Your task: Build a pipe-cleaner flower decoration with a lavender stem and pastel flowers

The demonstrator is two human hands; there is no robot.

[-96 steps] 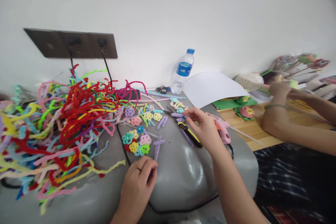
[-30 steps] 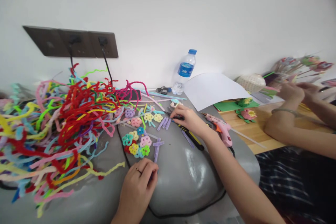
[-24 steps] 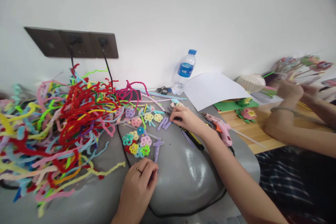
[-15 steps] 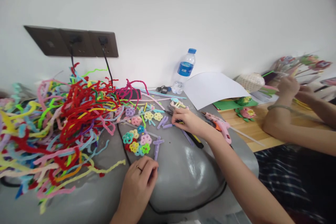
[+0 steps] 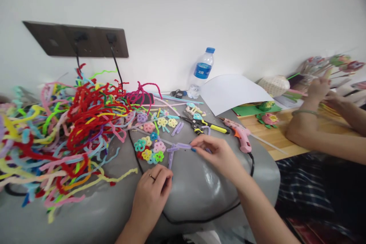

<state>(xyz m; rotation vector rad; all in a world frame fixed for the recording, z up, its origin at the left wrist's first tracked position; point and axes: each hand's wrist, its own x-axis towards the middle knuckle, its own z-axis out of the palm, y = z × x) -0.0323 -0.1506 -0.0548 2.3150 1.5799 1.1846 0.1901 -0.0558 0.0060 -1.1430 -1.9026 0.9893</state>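
Between thumb and finger, my right hand [image 5: 215, 154] pinches a short folded purple pipe cleaner [image 5: 183, 146]. Its free end lies at the top of a purple pipe-cleaner stem [image 5: 170, 160] with a crosspiece; whether they touch, I cannot tell. The stem's lower end is in my closed left hand [image 5: 154, 187]. Just left of it are several pipe-cleaner flowers [image 5: 159, 146]. Beyond my right hand lie yellow-and-black pliers [image 5: 196, 125], a yellow-handled cutter [image 5: 219, 128], and loose purple pieces [image 5: 177, 129].
A big tangle of pipe cleaners [image 5: 94, 110] covers the left side. At the right are a pink glue gun [image 5: 242, 137] with its cord, white paper [image 5: 233, 93] and a bottle [image 5: 203, 70]. Another person's arm [image 5: 317, 137] rests on the wooden table [image 5: 281, 141].
My right hand has come back from near the pliers toward my left hand, bringing the folded purple piece to the stem. My left hand has stayed nearly still.
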